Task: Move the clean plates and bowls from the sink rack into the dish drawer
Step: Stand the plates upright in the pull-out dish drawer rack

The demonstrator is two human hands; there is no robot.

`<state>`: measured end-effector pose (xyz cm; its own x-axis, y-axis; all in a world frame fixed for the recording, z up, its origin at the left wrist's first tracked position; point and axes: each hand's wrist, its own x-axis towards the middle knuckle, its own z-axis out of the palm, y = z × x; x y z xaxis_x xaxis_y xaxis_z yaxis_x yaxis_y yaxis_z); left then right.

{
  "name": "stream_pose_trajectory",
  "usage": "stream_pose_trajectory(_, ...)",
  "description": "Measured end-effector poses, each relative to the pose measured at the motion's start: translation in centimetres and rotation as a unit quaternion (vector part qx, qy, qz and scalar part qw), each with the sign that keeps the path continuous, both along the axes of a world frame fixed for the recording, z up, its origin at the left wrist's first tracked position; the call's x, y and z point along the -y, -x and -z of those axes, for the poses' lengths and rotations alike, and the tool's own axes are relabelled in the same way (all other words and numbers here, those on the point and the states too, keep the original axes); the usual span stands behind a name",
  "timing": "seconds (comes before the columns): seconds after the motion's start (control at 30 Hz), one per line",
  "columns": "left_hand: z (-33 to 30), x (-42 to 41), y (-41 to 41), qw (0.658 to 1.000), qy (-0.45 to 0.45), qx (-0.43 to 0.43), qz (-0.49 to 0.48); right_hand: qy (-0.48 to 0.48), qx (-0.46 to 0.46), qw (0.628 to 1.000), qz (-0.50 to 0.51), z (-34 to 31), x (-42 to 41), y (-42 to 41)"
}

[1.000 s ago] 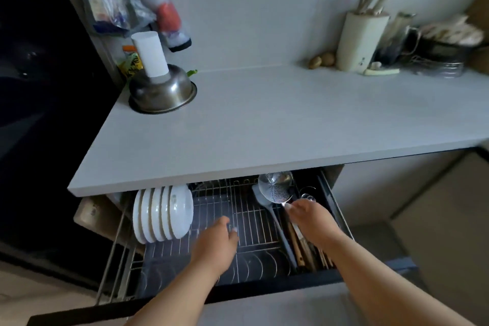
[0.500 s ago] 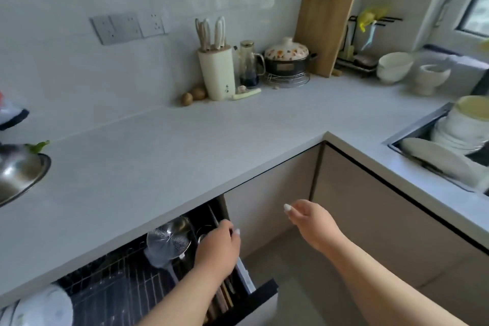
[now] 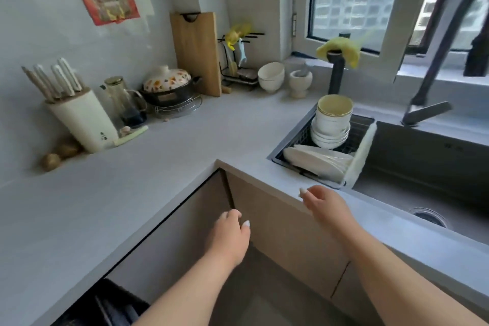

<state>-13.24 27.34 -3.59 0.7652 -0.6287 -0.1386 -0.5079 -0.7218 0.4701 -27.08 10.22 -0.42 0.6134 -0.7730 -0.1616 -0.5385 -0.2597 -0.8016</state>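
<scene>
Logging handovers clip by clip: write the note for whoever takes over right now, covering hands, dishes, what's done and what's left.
Left hand: empty, fingers loosely curled, in front of the cabinets.
Right hand: empty, reaching toward the rack in the sink.
Bowls: stacked in the rack. Plates: leaning in its near end.
Drawer: open at lower left; contents not visible from here.
Done: nothing in hand yet from this load.
Left: carry the plates and bowls to the drawer.

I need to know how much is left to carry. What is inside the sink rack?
The sink rack holds a stack of bowls and leaning white plates. The overlap hides their exact count and the rack floor beneath them.
</scene>
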Motion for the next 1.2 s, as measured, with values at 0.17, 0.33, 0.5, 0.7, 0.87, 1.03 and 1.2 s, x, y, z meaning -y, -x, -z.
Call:
stream_pose_trajectory(0.17, -0.6, 5.4, -0.2, 0.997, -0.017, 0.039, 0.062, 0.010, 0.014, 0.997, 0.074, -0.5, 4.1, 2.4)
stream_pose_trajectory(0.33, 0.1, 11.0, -0.6, 0.987, -0.103, 0.061, 0.108, 0.030, 0.015, 0.990, 0.134, -0.4, 8.5, 3.4)
stream_pose_trajectory(0.5, 1.9, 15.6, -2.3, 0.973, -0.163, 0.088, 0.136, 0.036, -0.003, 0.988, 0.153, -0.3, 12.9, 1.6)
stream_pose_trajectory(0.7, 4.5, 19.1, -5.6, 0.963, -0.207, 0.081, 0.153, 0.034, -0.043, 0.991, 0.124, 0.5, 17.7, -2.7)
stream_pose_trajectory(0.87, 5.8, 21.3, -6.9, 0.960, -0.213, 0.120, 0.137, -0.006, -0.092, 0.993, 0.067, 2.0, 20.7, -5.3)
stream_pose_trajectory(1.03, 6.4, 21.5, -7.3, 0.960, -0.201, 0.138, 0.135, -0.033, -0.127, 0.991, 0.026, 4.0, 22.4, -6.6)
stream_pose_trajectory(1.2, 6.5, 21.6, -7.3, 0.960, -0.202, 0.142, 0.133, -0.016, -0.132, 0.991, -0.006, 4.9, 22.5, -7.2)
